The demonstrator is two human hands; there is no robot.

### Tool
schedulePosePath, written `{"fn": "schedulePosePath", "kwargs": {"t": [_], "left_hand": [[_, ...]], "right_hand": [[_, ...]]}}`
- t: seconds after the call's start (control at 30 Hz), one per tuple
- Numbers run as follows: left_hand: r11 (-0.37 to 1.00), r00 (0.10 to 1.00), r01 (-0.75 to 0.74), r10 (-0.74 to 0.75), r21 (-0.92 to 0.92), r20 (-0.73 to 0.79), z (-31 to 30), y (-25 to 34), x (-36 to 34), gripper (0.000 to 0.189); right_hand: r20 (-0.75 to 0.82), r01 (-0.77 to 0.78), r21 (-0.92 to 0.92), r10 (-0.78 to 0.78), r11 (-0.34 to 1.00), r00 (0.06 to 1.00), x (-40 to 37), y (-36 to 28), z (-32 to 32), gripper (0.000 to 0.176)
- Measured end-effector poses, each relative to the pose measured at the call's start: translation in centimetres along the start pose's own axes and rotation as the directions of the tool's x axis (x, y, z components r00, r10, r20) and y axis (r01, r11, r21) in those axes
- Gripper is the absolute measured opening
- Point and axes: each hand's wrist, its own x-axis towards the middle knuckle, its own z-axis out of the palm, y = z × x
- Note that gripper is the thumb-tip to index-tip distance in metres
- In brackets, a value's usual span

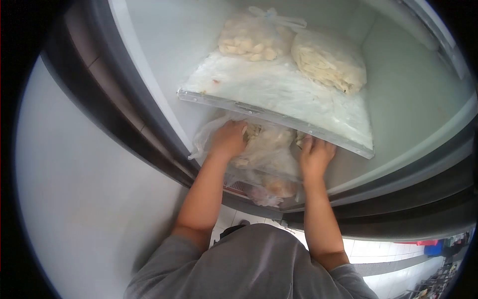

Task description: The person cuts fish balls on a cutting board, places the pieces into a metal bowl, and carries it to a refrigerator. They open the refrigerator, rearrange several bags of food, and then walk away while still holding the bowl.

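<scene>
I look down into an open fridge. My left hand [229, 139] grips the top of a clear plastic bag of pale food pieces [266, 159] on the lower level, just under the shelf's metal front edge [269, 117]. At the bag's right side my right hand [314, 157] presses on it, its fingers curled up toward the shelf edge. Part of the bag hangs over the fridge's front lip.
On the shelf above lie a knotted bag of pale lumps [254, 40] and a bag of pale strips [328, 62]. The open fridge door [84, 189] stands at my left. The fridge's dark door frame [398, 209] runs along the right. Tiled floor [393, 251] shows below.
</scene>
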Motion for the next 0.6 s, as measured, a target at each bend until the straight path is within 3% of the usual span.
{"fn": "schedulePosePath", "kwargs": {"t": [0.03, 0.2, 0.4, 0.53, 0.6], "left_hand": [[1.000, 1.000, 0.000, 0.000, -0.001, -0.001, 0.3, -0.3, 0.5, 0.042], [0.992, 0.999, 0.041, -0.040, -0.121, 0.013, 0.1, -0.8, 0.7, 0.040], [0.998, 0.996, -0.052, 0.054, -0.031, 0.069, 2.6, -1.8, 1.4, 0.044], [0.999, 0.997, -0.034, 0.032, -0.026, -0.073, -2.0, 0.6, -1.2, 0.038], [0.975, 0.995, -0.031, 0.008, -0.218, -0.102, -5.3, 2.4, -2.9, 0.038]], "right_hand": [[-0.084, 0.049, -0.017, -0.051, 0.999, 0.995, -0.2, -0.5, -0.2, 0.039], [-0.100, 0.089, 0.102, -0.079, 0.991, 0.992, -1.3, -0.9, -1.9, 0.041], [-0.137, 0.099, 0.231, -0.069, 0.968, 0.988, -4.3, 0.0, -2.6, 0.043], [-0.132, 0.195, 0.288, -0.163, 0.938, 0.978, -6.2, 0.7, -3.7, 0.045], [-0.119, 0.156, 0.305, -0.125, 0.939, 0.985, -6.6, 1.1, -3.8, 0.048]]}}
